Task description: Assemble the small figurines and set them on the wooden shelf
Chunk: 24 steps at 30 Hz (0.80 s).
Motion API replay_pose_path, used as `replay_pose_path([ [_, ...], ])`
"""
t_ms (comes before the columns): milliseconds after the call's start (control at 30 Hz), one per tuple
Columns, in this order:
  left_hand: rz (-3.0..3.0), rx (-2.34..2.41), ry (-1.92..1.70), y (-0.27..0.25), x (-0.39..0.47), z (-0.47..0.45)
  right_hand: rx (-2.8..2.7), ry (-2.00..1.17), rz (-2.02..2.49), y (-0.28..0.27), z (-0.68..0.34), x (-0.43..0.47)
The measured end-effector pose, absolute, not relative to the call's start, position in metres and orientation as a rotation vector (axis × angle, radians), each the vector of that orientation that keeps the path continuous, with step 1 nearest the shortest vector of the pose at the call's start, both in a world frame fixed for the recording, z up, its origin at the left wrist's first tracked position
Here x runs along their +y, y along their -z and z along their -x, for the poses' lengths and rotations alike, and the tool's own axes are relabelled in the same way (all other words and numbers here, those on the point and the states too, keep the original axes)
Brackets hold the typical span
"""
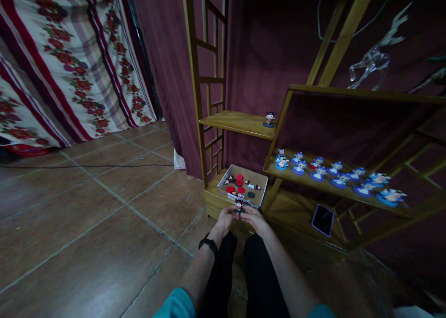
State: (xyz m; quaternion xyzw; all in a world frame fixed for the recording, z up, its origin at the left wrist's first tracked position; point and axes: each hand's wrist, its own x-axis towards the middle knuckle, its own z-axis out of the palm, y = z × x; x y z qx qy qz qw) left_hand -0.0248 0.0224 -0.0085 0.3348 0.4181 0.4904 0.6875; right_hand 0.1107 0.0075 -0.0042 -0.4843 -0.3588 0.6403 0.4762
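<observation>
Between my two hands, just in front of the box, is a small upright figurine [239, 204] with dark hair and a dark round base. My left hand [227, 217] grips its base from the left, and my right hand [254, 217] pinches it from the right. Just beyond is an open cardboard box [262, 185] on the low shelf, holding several loose figurines, red round bases [239, 183] and a dark round base [251, 194]. A similar figurine [270, 119] with dark hair stands upright on the shelf above.
Several blue-and-white figurines [318, 172] on round bases line the middle shelf [348, 189] at right. A dark-screened tablet [323, 219] lies below. A clear deer ornament [372, 62] stands on top. At left are a flowered cloth [76, 67] and a black cable [104, 165] across the floor.
</observation>
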Motion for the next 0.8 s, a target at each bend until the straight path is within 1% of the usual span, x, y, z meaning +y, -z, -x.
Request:
replay_pose_path([
  [200, -0.743, 0.965, -1.101, 0.0102, 0.0225, 0.0253, -0.854, -1.582, 1.127, 0.0023, -0.1107, 0.0069],
  [500, -0.738, 0.981, -1.239, 0.0129, 0.0235, 0.0227, -0.835, -1.64, 1.024, 0.0024, -0.1084, 0.0095],
  [800, -0.718, 0.977, -1.259, 0.0136, 0.0224, 0.0218, -0.69, -1.58, 1.108, 0.0011, -0.1055, 0.009],
])
